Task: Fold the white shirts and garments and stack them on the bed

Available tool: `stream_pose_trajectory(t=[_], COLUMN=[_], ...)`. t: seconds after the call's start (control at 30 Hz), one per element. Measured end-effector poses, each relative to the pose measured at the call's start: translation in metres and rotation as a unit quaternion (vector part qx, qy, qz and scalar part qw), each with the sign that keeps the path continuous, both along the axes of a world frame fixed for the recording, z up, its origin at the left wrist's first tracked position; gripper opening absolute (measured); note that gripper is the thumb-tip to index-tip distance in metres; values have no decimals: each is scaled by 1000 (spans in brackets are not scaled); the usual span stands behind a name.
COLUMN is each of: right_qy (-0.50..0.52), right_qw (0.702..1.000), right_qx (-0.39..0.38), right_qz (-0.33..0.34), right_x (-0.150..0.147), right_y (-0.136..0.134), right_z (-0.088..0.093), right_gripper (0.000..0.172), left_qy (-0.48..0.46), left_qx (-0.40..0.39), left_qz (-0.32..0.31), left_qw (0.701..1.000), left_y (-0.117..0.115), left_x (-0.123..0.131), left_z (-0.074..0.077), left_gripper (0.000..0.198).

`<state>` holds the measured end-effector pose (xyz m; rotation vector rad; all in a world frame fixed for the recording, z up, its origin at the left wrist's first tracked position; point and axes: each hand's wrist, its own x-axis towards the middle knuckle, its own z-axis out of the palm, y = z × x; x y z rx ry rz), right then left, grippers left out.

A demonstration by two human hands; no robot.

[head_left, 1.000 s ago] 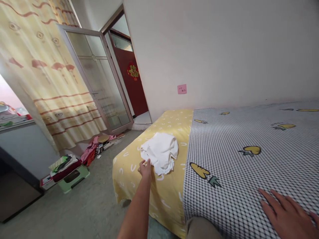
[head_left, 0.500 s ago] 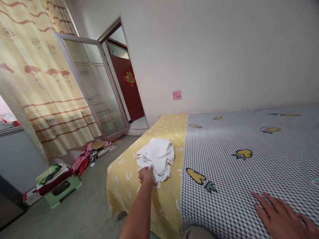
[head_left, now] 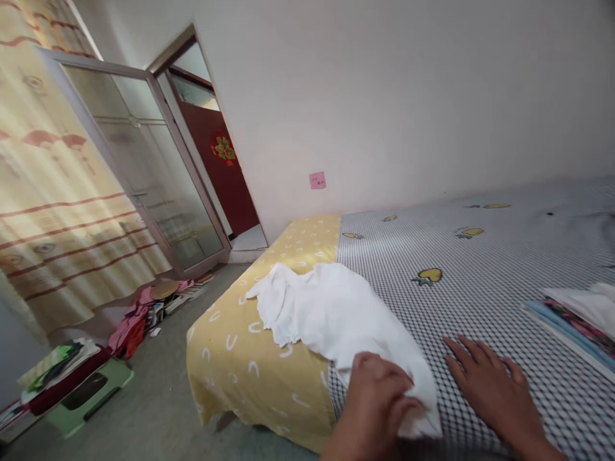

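A white garment (head_left: 331,307) lies stretched across the bed, from the yellow sheet (head_left: 240,358) over onto the black-and-white checked sheet (head_left: 389,256). Its far left end is bunched and wrinkled, and the rest lies fairly smooth. My left hand (head_left: 377,400) is closed on its near edge with the fingers curled into the fabric. To the right of the garment, my right hand (head_left: 494,384) rests on the checked sheet, fingers spread and holding nothing.
A stack of folded clothes (head_left: 576,320) sits at the bed's right. On the floor at left stand a green stool (head_left: 91,397) bearing folded clothes and a pile of clothes (head_left: 134,320). Behind are an open glass door (head_left: 144,166) and a curtain (head_left: 72,211).
My left hand has drawn the white garment's near end right and toward me, so the bunched garment is now spread out long. The view has swung right, bringing the folded stack in.
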<state>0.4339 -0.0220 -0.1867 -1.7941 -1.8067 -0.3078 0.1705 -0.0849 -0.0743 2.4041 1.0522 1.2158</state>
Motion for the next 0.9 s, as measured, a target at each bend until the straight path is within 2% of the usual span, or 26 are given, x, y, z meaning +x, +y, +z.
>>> stream_pose_trajectory(t=[0.07, 0.13, 0.17, 0.23, 0.33, 0.4, 0.47, 0.53, 0.63, 0.73, 0.77, 0.83, 0.9], right_qy=[-34, -48, -50, -48, -30, -16, -3, 23, 93, 174, 199, 236, 237], right_qw=[999, 997, 997, 997, 998, 998, 999, 998, 990, 973, 968, 960, 962], right_qx=[-18, -32, -37, -41, -43, -46, -51, -62, -103, -124, -121, -104, -76], right_qz=[-25, -47, -50, -50, -43, -30, -13, 4, 41, 85, 97, 111, 109], right_x=[-4, -7, -8, -8, -7, -7, -9, -12, -16, -21, -24, -33, -46], right_y=[-3, -4, -4, -4, -6, -13, -25, -42, -73, -106, -117, -137, -155], right_z=[9, 16, 19, 22, 24, 22, 18, 13, 6, 0, -2, -8, -16], right_gripper=[52, 50, 49, 47, 46, 46, 46, 46, 43, 41, 42, 45, 52], left_qy=[31, 66, 85, 114, 96, 31, -63, -160, -281, -370, -385, -382, -340], left_qx=[-20, -59, -78, -105, -114, -112, -119, -135, -177, -213, -217, -213, -197], left_qz=[-8, 9, 19, 34, 66, 111, 173, 239, 319, 372, 382, 387, 382], left_qw=[999, 996, 993, 987, 987, 987, 976, 948, 888, 824, 812, 812, 837], left_y=[-25, -43, -50, -62, -70, -70, -69, -67, -62, -57, -55, -54, -55], left_x=[21, 32, 34, 34, 29, 27, 26, 24, 16, 7, 5, 4, 5], left_z=[-46, -84, -99, -115, -117, -112, -108, -105, -100, -98, -98, -99, -99], left_gripper=[14, 20, 21, 24, 40, 46, 43, 39, 40, 40, 40, 42, 44])
